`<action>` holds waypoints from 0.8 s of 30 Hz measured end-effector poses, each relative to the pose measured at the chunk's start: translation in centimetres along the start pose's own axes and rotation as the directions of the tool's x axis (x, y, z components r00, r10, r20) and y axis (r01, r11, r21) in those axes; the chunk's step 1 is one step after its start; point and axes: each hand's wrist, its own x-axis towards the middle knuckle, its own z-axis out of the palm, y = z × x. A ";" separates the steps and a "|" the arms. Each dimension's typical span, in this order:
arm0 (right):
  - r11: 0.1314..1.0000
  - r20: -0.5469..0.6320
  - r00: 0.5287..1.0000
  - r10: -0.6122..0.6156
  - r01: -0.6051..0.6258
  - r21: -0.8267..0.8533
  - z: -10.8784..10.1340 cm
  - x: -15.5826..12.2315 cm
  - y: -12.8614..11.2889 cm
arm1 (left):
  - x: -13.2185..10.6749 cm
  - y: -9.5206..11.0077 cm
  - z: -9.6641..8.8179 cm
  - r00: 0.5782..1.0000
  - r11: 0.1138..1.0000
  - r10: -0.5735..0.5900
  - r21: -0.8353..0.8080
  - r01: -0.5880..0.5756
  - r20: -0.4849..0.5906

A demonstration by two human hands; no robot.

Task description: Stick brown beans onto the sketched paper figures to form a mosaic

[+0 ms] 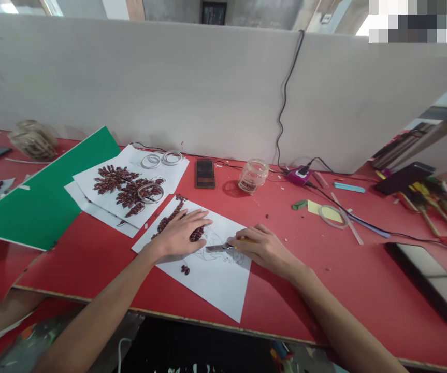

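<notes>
A white sheet [207,290] with a pencil drawing lies on the red table in front of me. Dark red seeds [164,221] form a band along its upper left part, and a few loose seeds [185,270] rest lower down. My left hand [180,231] is open and lies palm down over the sheet, its fingers stretched beside a cluster of seeds [197,234]. In my right hand [260,246], closed fingers grip a yellow-handled tool with a flat metal blade [216,248]. The blade points left, over the drawing; its exact kind is partly hidden by my fingers.
Sheets with a seed picture [116,189] and tape rolls [172,158] lie left, beside a green board [63,197]. Behind are a phone [205,174], a glass jar [253,177] and a purple power socket [300,175]. A black-edged tablet-like object [427,277] sits right. Another person's arm [11,308] shows left.
</notes>
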 end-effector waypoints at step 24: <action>0.999 0.017 1.000 0.026 -0.026 -0.019 0.2 0.4 -0.3 | 0.0 0.2 -0.2 1.000 1.000 0.001 0.000 -0.001 0.004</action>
